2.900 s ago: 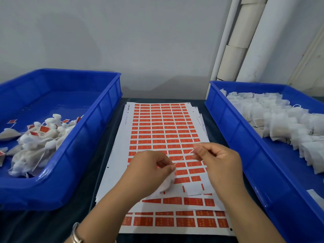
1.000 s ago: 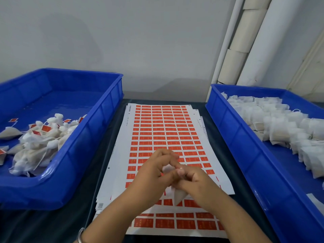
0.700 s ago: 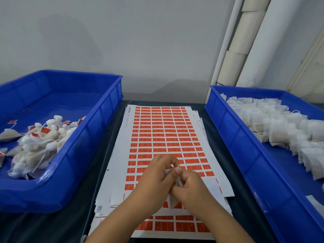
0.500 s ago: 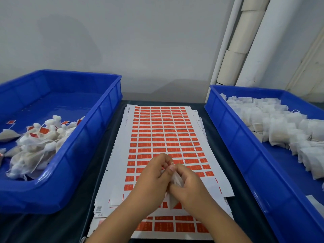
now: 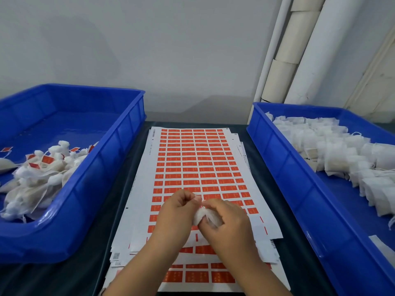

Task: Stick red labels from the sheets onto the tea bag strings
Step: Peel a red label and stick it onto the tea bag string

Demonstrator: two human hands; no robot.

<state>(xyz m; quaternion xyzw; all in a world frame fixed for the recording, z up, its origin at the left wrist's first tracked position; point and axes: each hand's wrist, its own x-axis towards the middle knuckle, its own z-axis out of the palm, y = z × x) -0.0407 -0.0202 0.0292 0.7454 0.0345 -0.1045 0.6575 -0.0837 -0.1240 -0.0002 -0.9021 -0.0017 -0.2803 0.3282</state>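
— What are the hands doing?
— Both meet over the near part of the label sheets. The left hand and the right hand have their fingers curled around one white tea bag, bunched between them.
— Can you see its string?
— No. The fingers hide it, and whether a red label is on it I cannot tell. Only a crumpled bit of the bag shows.
— And the sheets?
— A fanned stack on the dark surface; the wrists cover the lower rows, and the bottom edge is cut off by the frame.
— The other bags?
— Labelled ones lie heaped in the left blue bin, running out of frame at the left edge. Unlabelled ones fill the right blue bin, which is cut off at the right. White pipes rise behind it.
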